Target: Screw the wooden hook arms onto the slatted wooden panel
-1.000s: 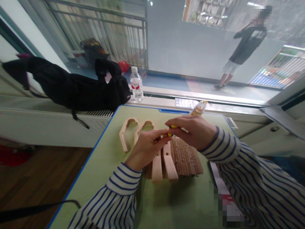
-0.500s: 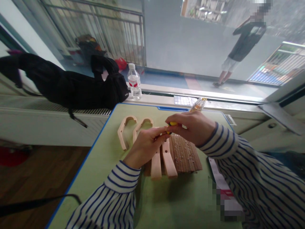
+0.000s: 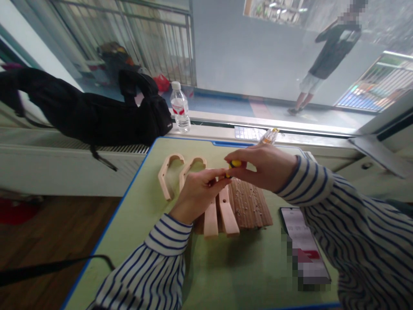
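Observation:
My right hand (image 3: 261,165) is closed on a small yellow and black tool (image 3: 235,164), held above the green table (image 3: 129,224). My left hand (image 3: 200,191) meets it fingertip to fingertip, pinched closed at the tool's tip; what it pinches is too small to make out. Under both hands lie light wooden bars (image 3: 219,215) and a ribbed brown wooden board (image 3: 250,206) with small screws scattered on it. Two curved wooden pieces (image 3: 176,170) lie just left of the hands.
A phone (image 3: 303,245) lies on the table at the right. A water bottle (image 3: 180,107) and a black bag (image 3: 87,114) sit on the window ledge behind. A small bottle (image 3: 268,136) lies at the table's far edge. A person (image 3: 329,56) stands outside.
Both hands stay joined at the tool, shifted slightly up in view. The camera has moved, and the phone on the right is now in fuller view.

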A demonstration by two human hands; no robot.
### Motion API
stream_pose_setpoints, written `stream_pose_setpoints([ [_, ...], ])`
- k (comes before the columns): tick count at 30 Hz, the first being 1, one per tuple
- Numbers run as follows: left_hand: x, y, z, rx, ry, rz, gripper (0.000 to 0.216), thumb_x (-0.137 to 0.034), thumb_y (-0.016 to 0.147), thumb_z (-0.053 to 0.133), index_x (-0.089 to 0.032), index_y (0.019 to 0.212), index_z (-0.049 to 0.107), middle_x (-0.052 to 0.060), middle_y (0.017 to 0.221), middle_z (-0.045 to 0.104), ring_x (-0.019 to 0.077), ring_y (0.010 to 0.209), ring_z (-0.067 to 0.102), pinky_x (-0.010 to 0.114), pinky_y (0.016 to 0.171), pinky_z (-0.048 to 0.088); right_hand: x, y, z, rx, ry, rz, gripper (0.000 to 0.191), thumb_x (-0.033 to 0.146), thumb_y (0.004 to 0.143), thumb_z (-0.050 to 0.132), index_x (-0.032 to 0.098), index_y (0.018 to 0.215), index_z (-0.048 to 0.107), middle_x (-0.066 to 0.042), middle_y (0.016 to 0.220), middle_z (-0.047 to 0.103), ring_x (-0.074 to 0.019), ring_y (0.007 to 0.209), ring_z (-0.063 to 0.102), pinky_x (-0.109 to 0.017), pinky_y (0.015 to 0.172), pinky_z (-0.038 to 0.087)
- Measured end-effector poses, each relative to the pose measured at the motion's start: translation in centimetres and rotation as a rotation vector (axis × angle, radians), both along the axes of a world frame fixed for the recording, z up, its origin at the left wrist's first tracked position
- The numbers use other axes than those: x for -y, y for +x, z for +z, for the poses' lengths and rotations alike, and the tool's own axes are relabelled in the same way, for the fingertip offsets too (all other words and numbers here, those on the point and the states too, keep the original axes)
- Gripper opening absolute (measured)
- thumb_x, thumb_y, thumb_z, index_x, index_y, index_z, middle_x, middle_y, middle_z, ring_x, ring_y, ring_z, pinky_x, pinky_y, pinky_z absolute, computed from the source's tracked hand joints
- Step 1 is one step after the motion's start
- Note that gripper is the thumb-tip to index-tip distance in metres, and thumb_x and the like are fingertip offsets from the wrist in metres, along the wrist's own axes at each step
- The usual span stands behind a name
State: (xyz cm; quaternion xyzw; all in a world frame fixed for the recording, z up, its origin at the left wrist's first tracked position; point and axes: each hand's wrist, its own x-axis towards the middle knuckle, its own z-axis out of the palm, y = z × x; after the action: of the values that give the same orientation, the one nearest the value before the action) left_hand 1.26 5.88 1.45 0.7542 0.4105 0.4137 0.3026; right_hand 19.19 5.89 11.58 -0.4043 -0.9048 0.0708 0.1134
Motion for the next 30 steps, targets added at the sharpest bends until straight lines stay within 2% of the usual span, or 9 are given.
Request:
stream_pose_setpoints([
  [3,0.0,-0.1,-0.1,-0.008,-0.007,-0.004,0.025,-0.031,0.08,0.064,-0.019,0.101,0.07,0.001,0.073,0.069,0.0087,0.057,0.054,0.02,0.053,0.044,0.0,0.0,0.3,-0.019,0.01,0.038,0.035,0.033,0.086,0.045,0.014,0.111,0.06,-0.007,0.087,0.067,-0.0138,0.072,0.06,-0.026,0.064,0.042],
  [8,0.1,-0.1,-0.1,-0.015,-0.003,0.005,0.024,-0.03,0.08,0.065,-0.019,0.101,0.069,0.001,0.072,0.069,0.0095,0.058,0.056,0.021,0.056,0.047,-0.2,-0.1,0.3,0.0,0.038,0.098,0.029,0.026,0.088,0.041,0.014,0.101,0.065,-0.007,0.085,0.069,-0.0133,0.073,0.061,-0.026,0.066,0.043],
  [12,0.1,-0.1,0.0,-0.017,-0.012,0.006,0.024,-0.03,0.08,0.065,-0.019,0.101,0.07,0.001,0.072,0.069,0.0095,0.058,0.056,0.021,0.056,0.048,-0.3,-0.1,0.1,-0.013,0.038,0.095,0.029,0.026,0.089,0.043,0.013,0.102,0.065,-0.008,0.087,0.069,-0.0141,0.077,0.063,-0.026,0.069,0.044],
  [19,0.0,-0.2,0.1,-0.011,-0.03,-0.016,0.023,-0.029,0.081,0.064,-0.019,0.101,0.07,0.0,0.068,0.067,0.01,0.059,0.057,0.021,0.056,0.047,-0.3,0.1,-0.3,-0.046,0.092,0.081,0.028,0.029,0.089,0.044,0.014,0.098,0.066,-0.006,0.081,0.069,-0.012,0.071,0.061,-0.024,0.066,0.044],
  [30,-0.1,-0.2,0.1,0.016,-0.033,-0.076,0.023,-0.029,0.084,0.059,-0.02,0.104,0.068,-0.001,0.064,0.062,0.0095,0.057,0.052,0.021,0.053,0.044,-0.3,0.2,-0.9,-0.105,0.092,0.054,0.027,0.032,0.089,0.046,0.014,0.1,0.063,-0.006,0.082,0.066,-0.0117,0.07,0.058,-0.025,0.066,0.043],
])
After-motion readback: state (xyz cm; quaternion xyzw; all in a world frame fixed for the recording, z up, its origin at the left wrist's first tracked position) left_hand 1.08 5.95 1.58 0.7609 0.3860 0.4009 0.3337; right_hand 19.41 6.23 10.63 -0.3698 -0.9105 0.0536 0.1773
